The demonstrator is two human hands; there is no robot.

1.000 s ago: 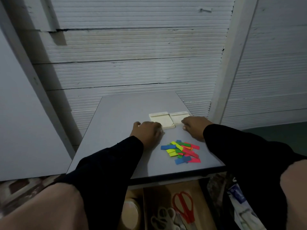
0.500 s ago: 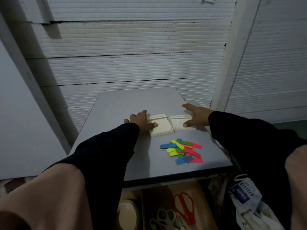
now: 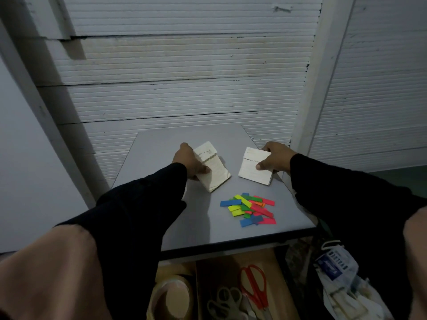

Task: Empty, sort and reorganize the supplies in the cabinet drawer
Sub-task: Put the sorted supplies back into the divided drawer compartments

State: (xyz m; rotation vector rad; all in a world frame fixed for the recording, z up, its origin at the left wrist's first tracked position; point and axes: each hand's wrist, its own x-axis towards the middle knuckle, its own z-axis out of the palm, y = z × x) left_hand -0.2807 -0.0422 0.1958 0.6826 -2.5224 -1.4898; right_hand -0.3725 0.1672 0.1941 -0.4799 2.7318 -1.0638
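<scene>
Two cream paper packs sit on the grey cabinet top (image 3: 161,146). My left hand (image 3: 189,161) grips the left pack (image 3: 216,172), thumb on its face and fingers round its left edge. My right hand (image 3: 275,158) holds the right pack (image 3: 251,168) the same way from its right side. Both packs are tilted up off the surface and angled apart. In front of them lies a loose heap of coloured sticky tabs (image 3: 249,210) in blue, yellow, green, pink and orange. Below the top, the open drawer (image 3: 231,266) shows.
Inside the drawer lie red-handled scissors (image 3: 253,285), grey-handled scissors (image 3: 223,303) and a roll of tape (image 3: 171,296). A plastic bag with a blue-labelled packet (image 3: 335,266) hangs at the lower right. A ribbed white wall (image 3: 184,88) stands right behind the top.
The packs lay flat side by side under my hands. Both hands have since gripped them, lifted their edges and swung them apart, left pack leftward, right pack rightward.
</scene>
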